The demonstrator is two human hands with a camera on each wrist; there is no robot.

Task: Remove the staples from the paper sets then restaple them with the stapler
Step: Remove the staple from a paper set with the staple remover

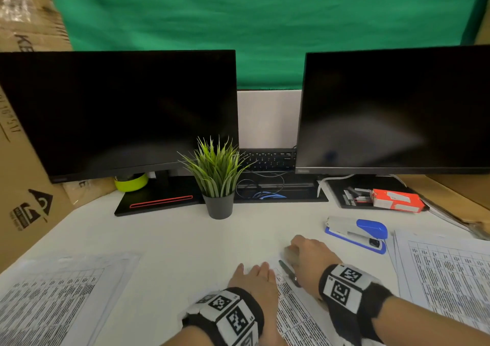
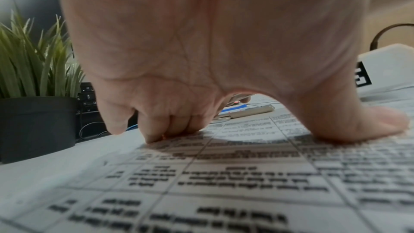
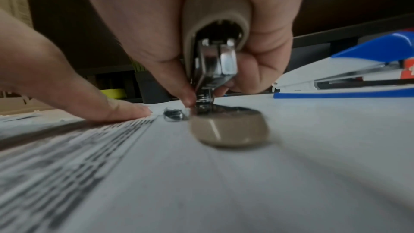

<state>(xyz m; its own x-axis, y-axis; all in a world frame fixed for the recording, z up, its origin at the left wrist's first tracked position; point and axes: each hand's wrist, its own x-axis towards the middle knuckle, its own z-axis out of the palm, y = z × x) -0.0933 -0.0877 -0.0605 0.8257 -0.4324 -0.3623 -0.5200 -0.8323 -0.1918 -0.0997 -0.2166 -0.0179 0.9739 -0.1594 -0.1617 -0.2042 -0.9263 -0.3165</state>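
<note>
Left hand: the left hand (image 1: 256,279) is down flat on the paper set (image 1: 297,316) nearest the person, grip spread, fingers pressing the sheet near its top corner.
Left wrist view: only here do the fingertips (image 2: 154,135) and thumb show planted on the printed table, palm arched above the page.
Right hand: the right hand (image 1: 309,258) sits just right of the left, grip pinched around a beige staple remover (image 3: 212,56).
Right wrist view: here's what the head camera misses, the remover's metal jaws pointing down at the paper's corner, its lower beige pad (image 3: 229,131) resting on the sheet, and a small dark bit of metal (image 3: 174,114) lying beside the left fingertip; whether it is a staple I cannot tell.
Head view: the remover is a blur under the knuckles, with a dark pen-like thing (image 1: 289,272) lying on the page between the wrists.
Other papers: one set (image 1: 53,292) far left on the tabletop (image 1: 172,239), another (image 1: 445,271) to the right.
Stapler: the blue-and-white stapler (image 1: 356,233) lies just beyond the right hand, untouched.
Further back: a potted plant (image 1: 217,178), an orange box (image 1: 396,200) on a monitor base, two dark monitors (image 1: 119,112) with a keyboard (image 1: 267,158) between.
</note>
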